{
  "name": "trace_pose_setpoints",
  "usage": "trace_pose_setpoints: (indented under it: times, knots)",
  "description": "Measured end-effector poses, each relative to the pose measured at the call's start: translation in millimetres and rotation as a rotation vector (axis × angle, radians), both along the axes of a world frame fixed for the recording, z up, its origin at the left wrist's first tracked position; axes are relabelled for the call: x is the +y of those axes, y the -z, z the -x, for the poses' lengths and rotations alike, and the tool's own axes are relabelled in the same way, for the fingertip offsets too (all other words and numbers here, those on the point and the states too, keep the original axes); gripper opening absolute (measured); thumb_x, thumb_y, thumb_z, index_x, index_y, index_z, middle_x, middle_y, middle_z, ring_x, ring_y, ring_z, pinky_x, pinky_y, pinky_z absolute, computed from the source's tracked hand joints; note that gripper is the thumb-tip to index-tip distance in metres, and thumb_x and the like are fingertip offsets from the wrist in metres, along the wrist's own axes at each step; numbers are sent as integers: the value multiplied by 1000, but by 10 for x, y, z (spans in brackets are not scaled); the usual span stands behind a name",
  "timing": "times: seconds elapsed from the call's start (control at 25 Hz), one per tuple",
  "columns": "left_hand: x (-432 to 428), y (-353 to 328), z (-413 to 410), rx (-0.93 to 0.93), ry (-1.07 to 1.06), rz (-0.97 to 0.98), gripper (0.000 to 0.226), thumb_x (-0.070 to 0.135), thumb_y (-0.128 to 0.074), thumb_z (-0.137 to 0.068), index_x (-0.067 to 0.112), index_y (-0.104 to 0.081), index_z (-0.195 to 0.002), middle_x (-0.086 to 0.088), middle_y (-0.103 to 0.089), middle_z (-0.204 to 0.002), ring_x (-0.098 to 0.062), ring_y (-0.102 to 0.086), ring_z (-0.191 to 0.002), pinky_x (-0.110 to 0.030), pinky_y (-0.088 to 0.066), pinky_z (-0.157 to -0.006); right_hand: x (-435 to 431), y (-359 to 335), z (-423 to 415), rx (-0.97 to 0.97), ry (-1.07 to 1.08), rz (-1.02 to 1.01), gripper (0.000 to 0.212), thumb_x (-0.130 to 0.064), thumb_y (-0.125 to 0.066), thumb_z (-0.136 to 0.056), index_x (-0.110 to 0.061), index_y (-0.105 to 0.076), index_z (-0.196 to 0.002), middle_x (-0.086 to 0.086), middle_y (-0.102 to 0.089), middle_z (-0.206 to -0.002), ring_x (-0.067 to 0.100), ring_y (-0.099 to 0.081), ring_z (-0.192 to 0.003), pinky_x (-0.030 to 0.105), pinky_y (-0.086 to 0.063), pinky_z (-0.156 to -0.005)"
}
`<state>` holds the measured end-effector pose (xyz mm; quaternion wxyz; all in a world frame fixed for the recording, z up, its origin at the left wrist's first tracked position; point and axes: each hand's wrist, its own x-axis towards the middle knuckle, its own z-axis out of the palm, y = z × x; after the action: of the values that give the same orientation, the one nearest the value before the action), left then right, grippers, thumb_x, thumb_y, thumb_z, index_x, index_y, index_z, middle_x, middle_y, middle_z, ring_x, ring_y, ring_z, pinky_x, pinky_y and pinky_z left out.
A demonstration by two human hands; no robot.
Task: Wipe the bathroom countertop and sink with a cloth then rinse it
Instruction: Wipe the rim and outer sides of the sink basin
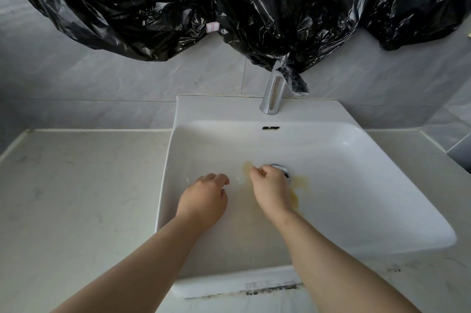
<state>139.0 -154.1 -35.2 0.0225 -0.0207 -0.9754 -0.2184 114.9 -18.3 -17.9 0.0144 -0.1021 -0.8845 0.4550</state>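
My left grip point(204, 198) and right grip point(270, 190), clenched empty, hover in the white ceramic sink point(356, 164) at twelve o'clock; wiping looks unstarted, so I need a cloth.

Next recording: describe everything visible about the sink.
The sink is a white, glossy, ceramic-looking rectangular basin set on the pale countertop. A chrome tap stands on its back rim, an overflow slot below. Yellow-brown stains surround the chrome drain, partly hidden by the right hand. The left hand is inside too, both curled; contact unclear.
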Motion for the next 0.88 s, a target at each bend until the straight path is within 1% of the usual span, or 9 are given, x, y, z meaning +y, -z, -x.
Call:
trace_pose_setpoints:
  times: [0.16,0.28,0.32,0.44,0.52,0.64,0.72,0.8,0.88]
  knots:
    - [-14,-3,-10,12,15,7,35,15,-39,-93,21,-52,-124,1,-56,-124,-20,-50,-114,-31,-44,-81,-12,16,38,-66,134,220,38,-15,-48,-80,-19,-24,-52,0,-25,-50,20,-21,-49,29,-13,-49]
    - [-23,-36,-12,39,5,-132,31,18,-43,-93,21,-55,-121,1,-58,-122,-19,-54,-109,-30,-45,-84,-12,-108,30,-243,165,636,35,-34,-48,-94,-15,-47,-64,1,-42,-45,14,-33,-28,15,-19,-36]
    - [-26,-59,7,49,-7,-215,29,20,-47,-93,21,-56,-120,1,-58,-121,-18,-56,-105,-28,-45,-84,-24,-166,20,-300,106,679,39,-43,-42,-97,-14,-54,-74,0,-46,-40,12,-37,-25,14,-22,-35]
    - [-27,-170,72,5,-39,-504,31,26,-55,-91,22,-54,-121,5,-58,-114,-13,-58,-95,-25,-43,-84,-89,-216,21,-314,-89,676,49,-49,-33,-98,-7,-57,-98,6,-55,-47,14,-49,-31,17,-31,-35]
    - [-39,-261,124,-73,-71,-717,26,23,-58,-90,20,-55,-116,8,-65,-95,-14,-61,-80,-26,-46,-76,-139,-195,26,-258,-210,710,43,-42,-43,-97,-3,-53,-109,10,-57,-62,16,-54,-40,21,-41,-39]
    - [-118,-406,225,-78,-141,-894,7,10,-56,-90,16,-60,-88,9,-63,-56,-10,-57,-52,-22,-47,-53,-169,-219,108,-193,-260,726,31,-16,-68,-85,-8,-50,-108,4,-62,-78,13,-62,-56,32,-52,-64]
    - [-207,-478,348,-63,-205,-954,14,7,-52,-91,14,-57,-79,6,-62,-60,-10,-58,-57,-23,-48,-60,-154,-261,221,-195,-292,682,25,-5,-69,-82,-13,-55,-100,2,-64,-85,12,-64,-62,27,-51,-61]
    - [-276,-525,491,-74,-250,-1058,14,10,-46,-94,13,-51,-81,-2,-60,-71,-19,-57,-66,-34,-51,-70,-135,-302,363,-215,-322,673,7,-10,-64,-87,-15,-64,-91,5,-68,-87,17,-64,-72,26,-49,-64]
    - [-331,-534,636,-60,-311,-1015,16,16,-43,-96,21,-50,-82,-4,-58,-77,-21,-55,-66,-36,-49,-69,-163,-375,476,-227,-317,678,12,-15,-59,-91,-14,-66,-83,6,-67,-80,20,-64,-71,28,-47,-65]
